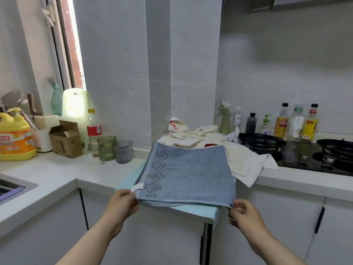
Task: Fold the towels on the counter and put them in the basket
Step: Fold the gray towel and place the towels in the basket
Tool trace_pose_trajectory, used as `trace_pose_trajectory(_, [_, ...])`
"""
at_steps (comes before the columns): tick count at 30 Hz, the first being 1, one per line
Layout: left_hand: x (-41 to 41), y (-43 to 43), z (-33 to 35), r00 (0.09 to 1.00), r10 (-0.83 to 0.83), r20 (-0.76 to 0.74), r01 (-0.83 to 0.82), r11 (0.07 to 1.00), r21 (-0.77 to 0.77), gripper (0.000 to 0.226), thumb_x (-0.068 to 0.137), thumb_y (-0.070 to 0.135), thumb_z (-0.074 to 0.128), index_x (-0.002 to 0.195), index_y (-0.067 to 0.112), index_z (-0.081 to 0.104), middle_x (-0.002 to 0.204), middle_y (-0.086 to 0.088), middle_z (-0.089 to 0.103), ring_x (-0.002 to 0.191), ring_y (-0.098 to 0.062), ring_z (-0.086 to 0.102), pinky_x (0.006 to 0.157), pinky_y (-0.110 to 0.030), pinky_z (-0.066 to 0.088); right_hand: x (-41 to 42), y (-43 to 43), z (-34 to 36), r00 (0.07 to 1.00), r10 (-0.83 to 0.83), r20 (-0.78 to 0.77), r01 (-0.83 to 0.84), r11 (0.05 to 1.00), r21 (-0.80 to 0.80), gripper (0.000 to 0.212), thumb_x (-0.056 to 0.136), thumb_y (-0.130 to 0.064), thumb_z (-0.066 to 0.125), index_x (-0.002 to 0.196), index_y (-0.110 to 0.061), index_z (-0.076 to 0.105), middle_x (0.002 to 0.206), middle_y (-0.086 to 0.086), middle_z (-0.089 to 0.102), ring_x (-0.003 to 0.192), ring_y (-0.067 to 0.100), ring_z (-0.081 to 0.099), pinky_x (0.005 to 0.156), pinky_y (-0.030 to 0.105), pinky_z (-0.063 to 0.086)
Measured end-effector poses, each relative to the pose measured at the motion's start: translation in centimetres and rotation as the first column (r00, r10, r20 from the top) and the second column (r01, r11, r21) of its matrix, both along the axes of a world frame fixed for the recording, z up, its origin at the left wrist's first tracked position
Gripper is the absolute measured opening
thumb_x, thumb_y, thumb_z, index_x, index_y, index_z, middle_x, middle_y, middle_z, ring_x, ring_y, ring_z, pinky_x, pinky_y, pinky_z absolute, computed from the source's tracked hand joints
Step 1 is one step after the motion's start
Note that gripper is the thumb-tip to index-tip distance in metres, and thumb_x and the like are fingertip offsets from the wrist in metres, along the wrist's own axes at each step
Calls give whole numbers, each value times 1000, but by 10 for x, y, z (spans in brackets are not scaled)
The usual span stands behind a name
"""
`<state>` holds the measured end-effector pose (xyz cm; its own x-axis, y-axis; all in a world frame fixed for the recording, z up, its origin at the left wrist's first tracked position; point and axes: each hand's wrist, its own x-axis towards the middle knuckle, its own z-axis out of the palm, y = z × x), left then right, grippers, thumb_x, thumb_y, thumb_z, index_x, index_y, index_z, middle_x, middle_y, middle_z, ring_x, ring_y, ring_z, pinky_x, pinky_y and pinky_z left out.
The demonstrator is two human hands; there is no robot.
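Observation:
A blue towel (191,173) with a dark dashed pattern along its left side lies folded in layers on a light blue cloth (193,210) at the counter's front edge. My left hand (124,204) pinches its near left corner. My right hand (241,214) pinches its near right corner. Behind it, a heap of cream-white towels (200,135) lies crumpled on the counter, one bearing red print, and one white towel (250,165) hangs over the edge. No basket is in view.
Two glass cups (114,150), a cardboard box (65,139), a red-labelled bottle (94,129) and a yellow detergent jug (15,136) stand on the left counter (57,173). A sink (11,188) is at far left. A black gas stove (298,150) and bottles (282,123) are at right.

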<state>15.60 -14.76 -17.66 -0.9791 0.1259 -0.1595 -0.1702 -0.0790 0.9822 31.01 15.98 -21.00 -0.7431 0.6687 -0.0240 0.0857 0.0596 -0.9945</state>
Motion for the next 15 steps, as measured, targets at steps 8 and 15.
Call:
trace_pose_trajectory(8, [2,14,13,1000,-7,2,7,994,-108,21,74,-3,60,73,10,43,67,-10,39,50,-17,31,54,-28,33,-3,-6,13,998,-1,-55,4,999,47,20,88,6,57,101,-9,55,91,19,67,78,24,61,76,39,51])
trace_pose_trajectory(15, [-12,22,22,971,41,235,-31,998,-46,10,93,10,58,87,9,51,69,-7,54,52,-17,29,63,-31,47,-3,-3,33,981,-41,-188,34,999,-38,23,99,-8,49,114,-15,66,106,4,68,95,18,65,84,35,55])
